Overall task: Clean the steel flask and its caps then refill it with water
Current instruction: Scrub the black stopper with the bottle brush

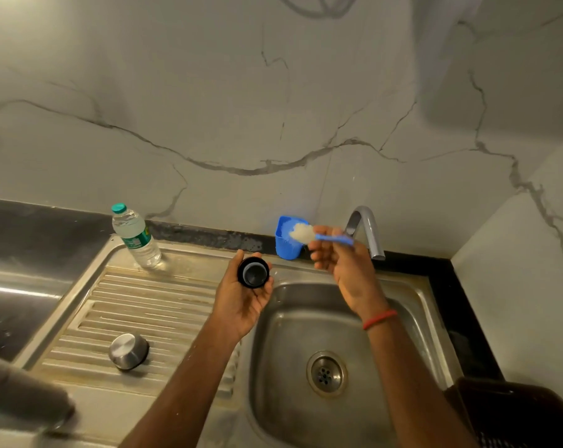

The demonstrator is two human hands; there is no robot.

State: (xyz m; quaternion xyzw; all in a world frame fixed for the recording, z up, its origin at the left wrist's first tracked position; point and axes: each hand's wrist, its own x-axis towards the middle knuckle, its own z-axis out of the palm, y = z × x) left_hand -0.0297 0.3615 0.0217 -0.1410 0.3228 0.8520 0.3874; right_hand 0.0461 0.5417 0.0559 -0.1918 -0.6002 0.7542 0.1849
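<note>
Over stainless-steel sink [419, 287]: black round plastic cap [253, 272] cupped in left hand [241, 305], fingers curled; blue-handled white-bristled brush [319, 237] pinched by right hand [344, 266]. Cap could be knocked loose by scrubbing.

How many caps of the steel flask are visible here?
2: a black cap held in the left hand, and a steel cap lying on the drainboard. Others may be hidden.

blue cup [286, 247] beside the tap [374, 234], dark basket [516, 412] at lower right
</note>
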